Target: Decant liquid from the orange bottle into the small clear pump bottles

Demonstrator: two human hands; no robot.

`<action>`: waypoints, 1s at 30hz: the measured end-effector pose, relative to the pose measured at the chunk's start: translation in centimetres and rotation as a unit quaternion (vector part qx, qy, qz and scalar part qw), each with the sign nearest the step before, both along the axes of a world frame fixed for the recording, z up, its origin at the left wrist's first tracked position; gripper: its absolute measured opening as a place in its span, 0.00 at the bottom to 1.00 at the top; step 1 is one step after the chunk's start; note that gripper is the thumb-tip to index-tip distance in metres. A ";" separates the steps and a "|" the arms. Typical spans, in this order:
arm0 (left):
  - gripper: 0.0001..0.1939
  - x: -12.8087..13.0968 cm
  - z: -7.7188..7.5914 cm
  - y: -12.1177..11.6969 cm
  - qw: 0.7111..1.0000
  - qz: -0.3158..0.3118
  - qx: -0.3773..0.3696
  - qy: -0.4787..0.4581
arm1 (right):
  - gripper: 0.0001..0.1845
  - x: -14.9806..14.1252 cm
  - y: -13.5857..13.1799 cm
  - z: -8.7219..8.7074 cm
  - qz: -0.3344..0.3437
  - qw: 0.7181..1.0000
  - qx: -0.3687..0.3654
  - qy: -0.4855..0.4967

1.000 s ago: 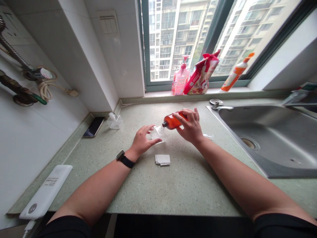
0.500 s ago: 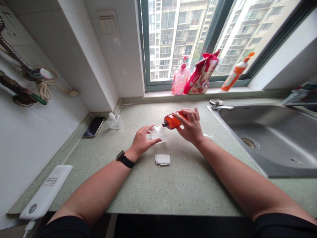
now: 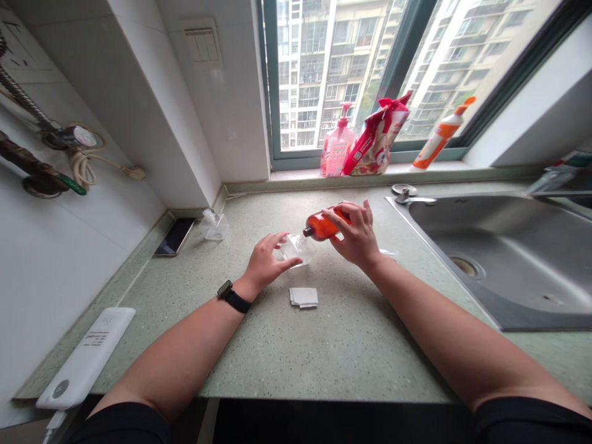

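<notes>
My right hand (image 3: 355, 234) is closed around an orange-red bottle (image 3: 322, 226), tipped so that its uncapped dark neck points down and left. Directly below the neck is a clear plastic container (image 3: 298, 248) on the counter. Thumb and fingers of my left hand (image 3: 271, 258) curve around the container's left side and grip it. Whether liquid is flowing from the bottle is hard to make out. A folded white tissue (image 3: 304, 298) lies just in front of the container. Part of a small clear item (image 3: 390, 253) shows behind my right wrist.
A clear pump bottle (image 3: 214, 226) and a phone (image 3: 174, 237) are at the back left of the counter (image 3: 277, 357). At the left edge lies a white power bank (image 3: 87, 357). The steel sink (image 3: 518, 259) is on the right. Bottles and a red bag (image 3: 377, 139) line the windowsill.
</notes>
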State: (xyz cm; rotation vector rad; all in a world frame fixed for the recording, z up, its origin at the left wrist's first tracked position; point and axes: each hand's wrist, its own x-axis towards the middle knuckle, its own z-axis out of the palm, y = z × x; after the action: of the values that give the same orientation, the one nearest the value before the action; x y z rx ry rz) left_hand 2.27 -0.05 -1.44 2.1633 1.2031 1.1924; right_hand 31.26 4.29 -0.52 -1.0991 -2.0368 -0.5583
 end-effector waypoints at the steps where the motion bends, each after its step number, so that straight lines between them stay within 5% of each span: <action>1: 0.38 0.0 0.0 0.0 1.000 -0.001 0.000 0.000 | 0.48 0.0 0.0 0.0 -0.001 1.000 0.001 -0.001; 30: 0.38 0.0 0.3 -0.2 1.000 0.002 0.001 0.000 | 0.47 -0.1 0.0 0.1 0.006 1.000 0.014 0.002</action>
State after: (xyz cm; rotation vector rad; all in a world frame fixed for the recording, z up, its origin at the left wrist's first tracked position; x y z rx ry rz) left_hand 2.31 -0.26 -1.10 2.1629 1.2081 1.1955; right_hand 31.19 4.27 -0.44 -1.0698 -2.0245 -0.5771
